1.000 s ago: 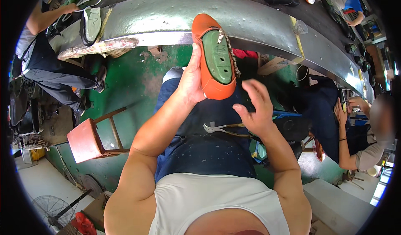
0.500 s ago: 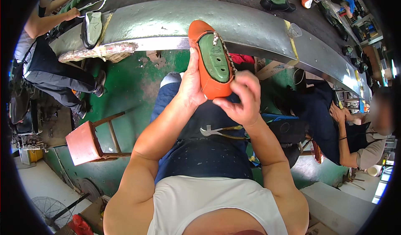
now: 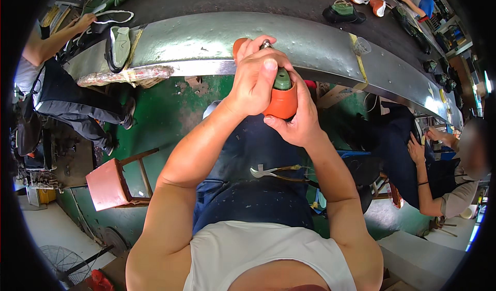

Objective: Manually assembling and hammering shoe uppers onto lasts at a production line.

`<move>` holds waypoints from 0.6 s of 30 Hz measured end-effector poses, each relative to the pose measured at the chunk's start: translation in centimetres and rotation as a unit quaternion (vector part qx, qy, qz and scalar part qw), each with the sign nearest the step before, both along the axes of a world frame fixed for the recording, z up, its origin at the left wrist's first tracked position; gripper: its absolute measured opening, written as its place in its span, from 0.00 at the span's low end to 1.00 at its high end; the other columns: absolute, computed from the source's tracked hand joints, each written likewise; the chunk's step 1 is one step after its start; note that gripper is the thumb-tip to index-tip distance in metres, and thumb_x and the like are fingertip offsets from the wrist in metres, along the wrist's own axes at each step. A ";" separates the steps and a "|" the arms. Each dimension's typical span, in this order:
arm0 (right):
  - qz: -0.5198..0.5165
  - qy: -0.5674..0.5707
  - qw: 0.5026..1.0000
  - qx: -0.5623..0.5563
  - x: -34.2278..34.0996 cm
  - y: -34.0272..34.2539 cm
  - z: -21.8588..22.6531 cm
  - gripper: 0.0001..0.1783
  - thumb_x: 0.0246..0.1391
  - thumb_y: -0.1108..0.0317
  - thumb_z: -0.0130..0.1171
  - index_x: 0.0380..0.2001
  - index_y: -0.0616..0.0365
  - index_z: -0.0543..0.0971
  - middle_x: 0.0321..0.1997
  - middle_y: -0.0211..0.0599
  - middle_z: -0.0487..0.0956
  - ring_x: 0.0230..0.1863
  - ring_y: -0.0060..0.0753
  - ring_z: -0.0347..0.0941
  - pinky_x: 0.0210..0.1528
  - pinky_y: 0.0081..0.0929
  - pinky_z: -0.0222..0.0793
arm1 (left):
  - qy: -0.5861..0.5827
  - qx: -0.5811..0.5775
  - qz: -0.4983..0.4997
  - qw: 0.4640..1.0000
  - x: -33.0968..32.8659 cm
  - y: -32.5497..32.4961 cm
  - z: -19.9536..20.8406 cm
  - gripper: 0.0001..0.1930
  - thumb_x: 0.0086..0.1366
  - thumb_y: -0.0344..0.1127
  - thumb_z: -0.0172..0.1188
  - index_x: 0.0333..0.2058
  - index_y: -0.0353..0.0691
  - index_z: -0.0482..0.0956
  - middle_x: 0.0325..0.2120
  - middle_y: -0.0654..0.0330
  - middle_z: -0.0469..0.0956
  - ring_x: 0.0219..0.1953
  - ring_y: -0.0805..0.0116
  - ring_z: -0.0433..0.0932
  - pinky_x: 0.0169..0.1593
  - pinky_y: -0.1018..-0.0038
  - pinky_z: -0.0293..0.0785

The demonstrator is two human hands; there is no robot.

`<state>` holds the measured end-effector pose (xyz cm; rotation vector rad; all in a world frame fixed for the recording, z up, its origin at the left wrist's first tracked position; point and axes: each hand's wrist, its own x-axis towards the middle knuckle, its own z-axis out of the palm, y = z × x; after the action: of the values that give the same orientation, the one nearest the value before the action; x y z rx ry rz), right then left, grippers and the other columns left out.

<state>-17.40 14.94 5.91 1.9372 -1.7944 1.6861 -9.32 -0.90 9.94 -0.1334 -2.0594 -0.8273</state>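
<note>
Your left hand (image 3: 250, 84) and right hand (image 3: 305, 116) clasp the orange shoe (image 3: 285, 104), held up by the metal bench (image 3: 186, 39). Its green last (image 3: 282, 80) probably makes it stiff; gripping heel and sides seems surest.

A white top (image 3: 274, 239) is worn, cut without sleeves; its neckline is scooped low and wide, its broad straps are carried over the shoulders, and soft creases are shown down its front; the arms are left uncovered along their full length, and the left hand (image 3: 253, 84) and right hand (image 3: 299, 116) are ungloved; below the top, the lap is covered by a dark navy cloth (image 3: 253, 205), scattered with small pale specks; at its left edge blue trousers (image 3: 205, 186) are shown, creased at the hip.
</note>
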 end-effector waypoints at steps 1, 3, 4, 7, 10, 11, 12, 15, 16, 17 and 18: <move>0.001 -0.001 1.000 0.000 0.4 -0.2 -0.2 0.54 0.44 0.63 0.76 0.67 0.71 0.55 0.69 0.63 0.60 0.68 0.62 0.63 0.68 0.49 0.59 | -0.009 0.040 -0.001 0.999 -0.1 0.1 0.0 0.29 0.77 0.47 0.32 0.34 0.37 0.83 0.36 0.56 0.82 0.55 0.49 0.69 0.64 0.58 0.58; -0.047 -0.041 0.997 -0.050 1.3 -0.6 -0.8 0.51 0.46 0.64 0.75 0.66 0.72 0.56 0.68 0.62 0.62 0.67 0.60 0.64 0.68 0.48 0.60 | -0.019 0.059 0.000 0.998 -0.4 0.3 0.2 0.29 0.77 0.45 0.32 0.33 0.38 0.83 0.35 0.57 0.82 0.55 0.50 0.69 0.64 0.58 0.58; -0.047 -0.042 0.997 -0.048 1.9 -0.9 -1.1 0.51 0.46 0.64 0.75 0.66 0.72 0.56 0.68 0.62 0.62 0.67 0.60 0.64 0.68 0.48 0.60 | -0.028 0.076 0.001 0.997 -0.5 0.3 0.3 0.29 0.77 0.43 0.33 0.31 0.38 0.83 0.33 0.58 0.82 0.55 0.51 0.69 0.64 0.57 0.58; -0.099 -0.056 0.987 -0.111 3.3 -1.8 -2.2 0.49 0.48 0.64 0.73 0.66 0.72 0.57 0.67 0.62 0.63 0.67 0.58 0.64 0.68 0.46 0.60 | -0.042 0.080 -0.024 0.996 -0.4 0.1 0.6 0.28 0.77 0.42 0.34 0.30 0.38 0.84 0.32 0.59 0.82 0.54 0.53 0.70 0.64 0.58 0.58; -0.112 -0.116 0.981 -0.110 4.8 -1.9 -2.7 0.50 0.48 0.63 0.73 0.66 0.72 0.56 0.66 0.62 0.63 0.66 0.58 0.65 0.67 0.44 0.60 | -0.061 0.057 -0.046 0.995 -0.3 -0.8 0.2 0.28 0.78 0.43 0.35 0.29 0.39 0.84 0.33 0.59 0.82 0.54 0.54 0.70 0.65 0.58 0.57; -0.045 -0.207 0.972 -0.101 4.9 -1.6 -2.5 0.47 0.55 0.58 0.66 0.68 0.72 0.54 0.68 0.59 0.61 0.68 0.52 0.62 0.68 0.43 0.60 | -0.063 0.056 -0.044 0.995 0.1 -1.1 -0.2 0.28 0.78 0.43 0.35 0.29 0.39 0.84 0.33 0.59 0.82 0.54 0.54 0.70 0.65 0.58 0.57; 0.023 -0.295 0.951 -0.092 4.9 -1.2 -2.1 0.44 0.61 0.54 0.58 0.69 0.71 0.52 0.70 0.56 0.59 0.70 0.46 0.59 0.69 0.42 0.59 | -0.062 0.057 -0.056 0.995 0.4 -1.3 -0.6 0.28 0.78 0.44 0.35 0.29 0.39 0.84 0.33 0.59 0.82 0.54 0.54 0.70 0.65 0.58 0.56; 0.133 -0.618 0.774 -0.035 3.9 -1.1 -0.9 0.38 0.71 0.38 0.37 0.65 0.63 0.61 0.65 0.41 0.70 0.64 0.35 0.69 0.63 0.36 0.68 | -0.058 0.052 -0.078 0.994 1.5 -1.3 -1.4 0.29 0.79 0.47 0.35 0.30 0.39 0.84 0.34 0.60 0.82 0.56 0.53 0.69 0.67 0.57 0.54; 0.205 -0.675 0.709 0.020 2.8 -1.7 -0.6 0.38 0.70 0.38 0.37 0.65 0.62 0.62 0.64 0.39 0.71 0.63 0.33 0.71 0.62 0.36 0.70 | -0.054 0.047 -0.086 0.994 1.7 -1.1 -1.7 0.29 0.79 0.48 0.36 0.31 0.39 0.83 0.36 0.60 0.82 0.57 0.53 0.69 0.67 0.57 0.53; 0.272 -0.722 0.632 0.072 1.7 -2.2 -0.5 0.38 0.70 0.38 0.38 0.65 0.61 0.64 0.63 0.38 0.72 0.61 0.31 0.72 0.60 0.36 0.72 | -0.057 0.049 -0.092 0.993 1.9 -0.6 -2.0 0.29 0.79 0.48 0.36 0.31 0.39 0.83 0.36 0.60 0.82 0.57 0.53 0.69 0.67 0.57 0.53; 0.267 -0.725 0.631 0.069 1.2 -2.8 -1.0 0.38 0.70 0.38 0.38 0.65 0.61 0.64 0.63 0.38 0.72 0.61 0.31 0.72 0.60 0.36 0.72 | -0.044 0.050 -0.076 0.995 2.0 0.0 -2.2 0.27 0.78 0.47 0.37 0.31 0.40 0.83 0.37 0.62 0.83 0.60 0.54 0.68 0.69 0.56 0.49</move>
<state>-16.17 12.16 4.87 0.8468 -1.3059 4.1433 -7.30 -0.93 7.69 -0.2033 -2.1043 -1.0458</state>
